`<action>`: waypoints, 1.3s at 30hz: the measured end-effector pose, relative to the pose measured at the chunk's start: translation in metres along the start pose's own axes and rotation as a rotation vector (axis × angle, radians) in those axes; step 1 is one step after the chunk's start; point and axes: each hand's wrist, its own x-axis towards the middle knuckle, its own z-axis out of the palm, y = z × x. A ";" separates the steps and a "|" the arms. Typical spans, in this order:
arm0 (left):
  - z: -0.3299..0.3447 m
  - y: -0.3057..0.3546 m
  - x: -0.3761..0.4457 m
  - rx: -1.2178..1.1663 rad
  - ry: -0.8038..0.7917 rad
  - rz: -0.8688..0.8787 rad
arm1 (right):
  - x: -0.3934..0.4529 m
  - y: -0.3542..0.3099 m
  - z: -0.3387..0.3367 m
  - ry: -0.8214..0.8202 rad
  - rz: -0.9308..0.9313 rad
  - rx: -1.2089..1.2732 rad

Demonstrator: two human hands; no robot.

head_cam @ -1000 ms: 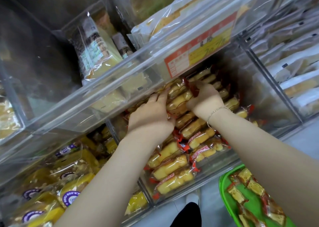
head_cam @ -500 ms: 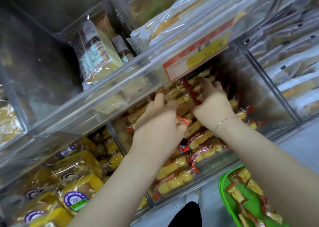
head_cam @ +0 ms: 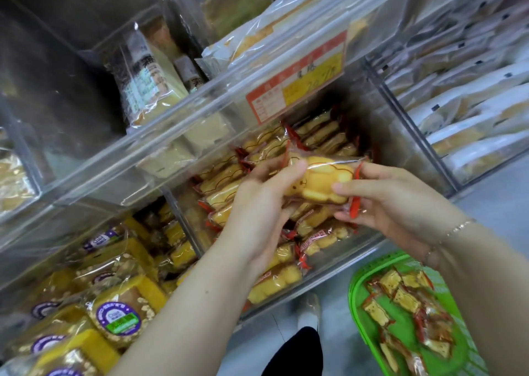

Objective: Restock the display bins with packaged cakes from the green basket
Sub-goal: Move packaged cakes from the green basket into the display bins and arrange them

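A yellow bear-shaped packaged cake (head_cam: 320, 182) in clear wrap with red ends is held above the clear display bin (head_cam: 400, 152), which is stacked with rows of the same cakes (head_cam: 320, 136). My left hand (head_cam: 257, 204) grips the cake's left end, thumb on top. My right hand (head_cam: 395, 201) pinches its right end by the red seal. The green basket (head_cam: 357, 298) sits low on the floor at the right with several wrapped cakes (head_cam: 400, 298) inside.
An upper clear bin (head_cam: 200, 98) with a red and yellow price tag (head_cam: 294, 83) overhangs the cake bin. Round cakes with purple labels (head_cam: 117, 318) fill the lower left bin. White-wrapped packs (head_cam: 472, 118) fill bins at right. A shoe (head_cam: 309, 310) stands on the grey floor.
Both hands were pressing and sorting cakes inside the bin. They have drawn back toward me and now hold one cake lifted between them above the stack.
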 end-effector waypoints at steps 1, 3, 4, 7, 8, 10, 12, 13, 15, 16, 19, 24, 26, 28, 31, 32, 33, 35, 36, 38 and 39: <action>-0.004 -0.001 0.000 0.173 0.039 0.074 | 0.005 0.001 -0.002 0.005 -0.030 -0.003; -0.014 -0.002 0.000 0.663 0.136 0.298 | 0.014 0.003 -0.005 0.026 -0.104 -0.128; -0.018 -0.002 0.001 0.927 0.174 0.386 | 0.020 0.002 -0.006 0.057 -0.132 -0.240; -0.026 -0.004 0.012 1.456 0.265 0.476 | 0.043 -0.001 -0.004 0.150 -0.144 -0.582; -0.028 -0.006 0.017 1.615 0.301 0.507 | 0.052 -0.001 -0.002 0.183 -0.147 -0.693; -0.030 -0.008 0.025 1.855 0.344 0.545 | 0.068 0.000 0.003 0.217 -0.188 -0.803; -0.031 -0.011 0.031 1.941 0.350 0.537 | 0.079 0.001 0.010 0.227 -0.229 -0.818; -0.031 -0.013 0.032 1.956 0.349 0.533 | 0.083 0.002 0.012 0.248 -0.238 -0.846; -0.030 -0.016 0.032 1.955 0.337 0.547 | 0.086 0.004 0.017 0.306 -0.259 -0.892; -0.031 -0.017 0.031 1.935 0.331 0.576 | 0.086 0.006 0.020 0.326 -0.271 -0.885; -0.030 -0.019 0.030 1.876 0.249 0.620 | 0.081 0.013 0.030 0.316 -0.283 -0.915; -0.030 -0.022 0.044 1.811 -0.017 0.554 | 0.077 0.018 0.043 0.254 -0.293 -1.207; -0.029 -0.022 0.046 1.766 -0.002 0.573 | 0.078 0.014 0.041 0.250 -0.287 -1.304; -0.025 -0.021 0.046 1.761 0.056 0.601 | 0.082 0.008 0.039 0.254 -0.330 -1.365; -0.023 -0.023 0.057 1.784 0.157 0.435 | 0.086 0.004 0.040 0.189 -0.281 -1.222; -0.024 -0.023 0.061 1.834 0.171 0.353 | 0.087 0.004 0.040 0.174 -0.251 -1.165; -0.026 -0.024 0.065 1.892 0.174 0.299 | 0.087 0.004 0.040 0.176 -0.232 -1.133; -0.027 -0.025 0.069 1.955 0.168 0.261 | 0.086 0.006 0.040 0.196 -0.218 -1.113; -0.026 -0.024 0.068 1.956 0.162 0.256 | 0.084 0.006 0.040 0.196 -0.208 -1.107; -0.021 -0.021 0.062 1.950 0.147 0.230 | 0.078 0.002 0.039 0.183 -0.186 -1.087; -0.017 -0.018 0.057 1.946 0.142 0.223 | 0.072 -0.002 0.035 0.189 -0.186 -1.085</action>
